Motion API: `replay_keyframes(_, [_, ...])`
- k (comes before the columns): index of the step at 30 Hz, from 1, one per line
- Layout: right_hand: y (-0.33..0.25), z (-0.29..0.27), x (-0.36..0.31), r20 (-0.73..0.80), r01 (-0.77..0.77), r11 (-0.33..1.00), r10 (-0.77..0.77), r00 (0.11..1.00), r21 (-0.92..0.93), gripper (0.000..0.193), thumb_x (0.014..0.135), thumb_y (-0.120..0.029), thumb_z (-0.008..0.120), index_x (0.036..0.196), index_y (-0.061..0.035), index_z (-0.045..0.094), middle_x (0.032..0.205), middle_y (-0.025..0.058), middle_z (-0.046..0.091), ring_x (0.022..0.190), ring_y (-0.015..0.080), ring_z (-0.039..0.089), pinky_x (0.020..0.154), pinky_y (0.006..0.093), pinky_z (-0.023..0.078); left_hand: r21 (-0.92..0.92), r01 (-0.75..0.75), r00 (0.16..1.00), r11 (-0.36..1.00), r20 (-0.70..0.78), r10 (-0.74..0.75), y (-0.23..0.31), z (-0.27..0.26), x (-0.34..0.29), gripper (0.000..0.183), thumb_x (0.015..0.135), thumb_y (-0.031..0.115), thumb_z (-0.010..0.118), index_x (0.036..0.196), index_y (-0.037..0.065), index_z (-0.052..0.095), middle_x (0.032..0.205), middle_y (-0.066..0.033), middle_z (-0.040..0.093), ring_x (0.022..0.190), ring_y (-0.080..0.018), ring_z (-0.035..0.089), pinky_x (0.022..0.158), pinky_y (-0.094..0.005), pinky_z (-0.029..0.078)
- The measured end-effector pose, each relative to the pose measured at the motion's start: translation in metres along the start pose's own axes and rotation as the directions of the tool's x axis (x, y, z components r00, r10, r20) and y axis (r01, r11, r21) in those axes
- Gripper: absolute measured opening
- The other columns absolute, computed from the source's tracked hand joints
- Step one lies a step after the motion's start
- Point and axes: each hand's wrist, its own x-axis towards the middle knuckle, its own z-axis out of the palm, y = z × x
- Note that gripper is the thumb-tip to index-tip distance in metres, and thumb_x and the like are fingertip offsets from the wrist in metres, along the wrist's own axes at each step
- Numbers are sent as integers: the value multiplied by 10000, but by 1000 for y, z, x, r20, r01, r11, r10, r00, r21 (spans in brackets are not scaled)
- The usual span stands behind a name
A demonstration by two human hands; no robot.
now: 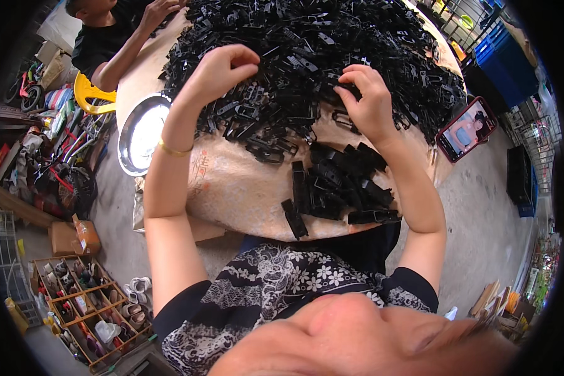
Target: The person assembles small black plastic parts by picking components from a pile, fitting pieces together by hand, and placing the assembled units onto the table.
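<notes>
A large heap of black plastic parts [282,37], some shaped like small frames or clips, covers the far side of the cloth-covered table [232,182]. Over the heap's left part my left hand [222,72] hangs with its fingers curled and the thumb close to them. My right hand [366,100] is at the heap's near side, thumb and forefinger drawn together in a pinch. Whatever either hand holds cannot be told against the dark parts. Closer to me lies a smaller pile of chunky black plastic pieces [332,182], near the table's front edge.
A round shiny metal basin [126,141] stands at the table's left edge. At the right edge is a phone [467,130] with its screen lit. Another person [106,44] sits far left by a yellow chair [91,95]. A shoe rack [84,307] and blue crates [504,62] stand around.
</notes>
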Motion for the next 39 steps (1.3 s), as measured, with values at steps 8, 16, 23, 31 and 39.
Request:
replay_keyframes(8, [-17,-9,5,23,-218,944,219,975,250,155,741,-67,678,868,-29,599,778,69,615,629,159,585,571,248,472,225,-404,895,887,298,332,52,48,-82,430,708,140,700,1099,41,553,1220,-156,478,1219,-339,369,1006,-436,327])
replay_keyframes(16, [3,-19,9,-8,-180,950,188,982,255,151,750,-92,690,862,-23,616,760,64,627,598,113,577,559,225,465,-93,-667,645,739,424,636,100,101,-111,575,748,302,669,1195,1,469,1336,-189,366,1298,-339,285,1038,-538,219])
replay_keyframes(23, [-9,-70,3,558,-611,539,284,780,580,154,839,-111,612,909,9,544,851,57,633,808,79,584,703,204,458,-51,-560,753,827,384,534,87,95,-124,717,741,439,633,1281,32,395,1388,-232,269,1314,-395,204,1045,-557,165])
replay_keyframes(31, [-47,-81,-82,603,-551,754,265,752,357,110,810,-77,564,837,-35,466,1204,164,525,1211,307,412,1006,396,295,32,-437,832,899,394,390,92,103,-123,794,751,438,645,1332,12,313,1388,-262,221,1291,-458,186,1038,-540,209])
replay_keyframes(39, [-88,-77,-117,431,-525,736,345,834,427,151,745,-41,608,831,-26,485,1029,152,605,1025,332,555,859,387,432,-199,-550,760,811,283,585,92,118,-138,765,702,375,693,1302,31,367,1260,-236,362,1195,-419,346,993,-562,252])
